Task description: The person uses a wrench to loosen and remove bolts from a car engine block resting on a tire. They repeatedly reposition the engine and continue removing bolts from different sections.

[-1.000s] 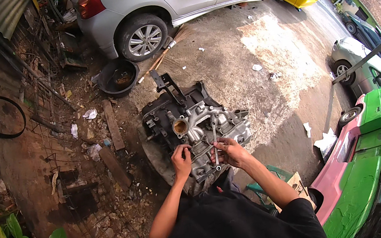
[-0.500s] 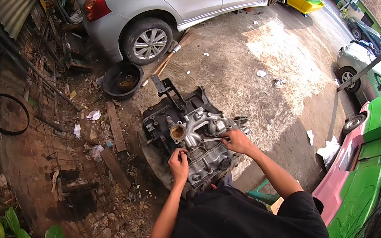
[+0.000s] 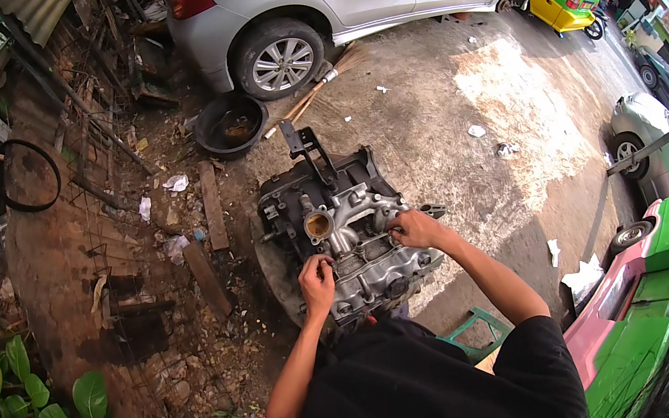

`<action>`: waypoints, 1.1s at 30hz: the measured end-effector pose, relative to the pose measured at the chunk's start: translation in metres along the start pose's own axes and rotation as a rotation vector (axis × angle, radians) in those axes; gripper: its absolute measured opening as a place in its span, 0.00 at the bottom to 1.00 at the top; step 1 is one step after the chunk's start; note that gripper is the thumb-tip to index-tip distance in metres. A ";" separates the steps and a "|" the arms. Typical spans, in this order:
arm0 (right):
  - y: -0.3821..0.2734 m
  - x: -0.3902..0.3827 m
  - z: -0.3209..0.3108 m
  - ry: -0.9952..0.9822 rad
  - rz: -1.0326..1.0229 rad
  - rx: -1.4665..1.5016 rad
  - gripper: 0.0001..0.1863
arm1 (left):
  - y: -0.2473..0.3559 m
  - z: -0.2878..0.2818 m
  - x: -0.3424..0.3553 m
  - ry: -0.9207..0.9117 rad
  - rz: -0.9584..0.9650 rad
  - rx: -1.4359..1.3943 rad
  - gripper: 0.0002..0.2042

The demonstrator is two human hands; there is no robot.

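finding: the engine [image 3: 393, 277] sits centrally, near the person, right of a wooden plank [image 3: 213, 206]. a metal manifold [image 3: 346, 216] is seated on it, round port [image 3: 318, 226] uncovered. work judged part-way; fastening cannot be verified. left hand [image 3: 317, 283], left of centre, and right hand [image 3: 416, 229], at the manifold's right, have curled fingers; whether either grip holds anything, cannot tell.

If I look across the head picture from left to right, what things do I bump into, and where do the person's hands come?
Black belt loop → black tub → left hand → right hand → white scrap on the ground → green and pink vehicle.
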State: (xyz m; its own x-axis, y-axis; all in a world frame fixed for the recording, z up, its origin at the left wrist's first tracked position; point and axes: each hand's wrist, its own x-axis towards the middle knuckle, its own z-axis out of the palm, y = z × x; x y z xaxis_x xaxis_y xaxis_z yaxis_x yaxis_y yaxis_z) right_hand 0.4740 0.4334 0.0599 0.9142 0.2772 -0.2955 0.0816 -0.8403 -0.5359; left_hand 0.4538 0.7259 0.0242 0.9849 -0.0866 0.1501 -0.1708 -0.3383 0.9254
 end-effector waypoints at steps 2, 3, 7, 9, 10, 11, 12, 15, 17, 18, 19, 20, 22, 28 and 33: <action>-0.004 -0.001 -0.003 -0.004 -0.007 -0.027 0.17 | -0.002 0.000 0.000 -0.025 -0.052 0.010 0.05; -0.007 -0.001 -0.005 0.003 -0.010 -0.045 0.17 | -0.002 0.000 0.000 -0.014 -0.019 0.009 0.05; -0.015 -0.001 -0.009 -0.030 0.024 -0.126 0.17 | -0.004 0.001 -0.001 -0.006 0.001 0.008 0.05; -0.017 0.002 -0.009 0.022 -0.045 -0.232 0.16 | -0.004 0.000 0.002 0.001 0.017 0.008 0.05; -0.016 0.002 -0.009 0.045 -0.076 -0.285 0.16 | -0.003 0.001 0.001 0.002 0.020 0.002 0.05; -0.016 0.002 -0.008 0.030 -0.074 -0.267 0.16 | -0.003 0.001 0.000 -0.006 0.007 -0.017 0.05; -0.014 0.004 -0.009 0.017 -0.073 -0.252 0.16 | -0.003 0.001 0.000 -0.009 0.008 -0.004 0.05; -0.009 0.007 -0.009 -0.006 -0.088 -0.233 0.16 | -0.003 0.001 0.000 -0.021 -0.014 -0.010 0.05; -0.007 0.007 -0.007 0.004 -0.099 -0.184 0.16 | -0.004 0.001 0.000 -0.014 -0.003 -0.026 0.04; -0.006 0.006 -0.006 0.007 -0.099 -0.156 0.17 | -0.005 0.001 0.000 -0.013 0.003 -0.004 0.04; -0.005 0.006 -0.005 0.005 -0.093 -0.137 0.17 | -0.006 0.001 0.000 -0.016 -0.003 0.003 0.04; -0.005 0.005 -0.004 -0.008 -0.081 -0.125 0.18 | -0.006 0.001 -0.001 -0.027 -0.026 0.000 0.04; -0.005 0.007 -0.004 -0.037 -0.078 -0.178 0.19 | -0.008 0.001 -0.001 -0.025 0.000 0.011 0.05; -0.006 0.004 -0.001 0.013 -0.082 -0.205 0.21 | -0.010 0.001 -0.001 -0.022 -0.009 -0.003 0.05; -0.006 -0.004 0.000 -0.025 -0.049 -0.112 0.21 | -0.009 0.001 -0.001 -0.014 -0.004 -0.001 0.05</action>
State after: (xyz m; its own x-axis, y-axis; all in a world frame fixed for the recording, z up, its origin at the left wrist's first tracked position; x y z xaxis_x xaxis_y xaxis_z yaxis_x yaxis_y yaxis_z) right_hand 0.4695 0.4369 0.0641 0.8978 0.3296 -0.2920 0.1710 -0.8721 -0.4585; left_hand 0.4548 0.7278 0.0158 0.9850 -0.0986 0.1416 -0.1670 -0.3382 0.9261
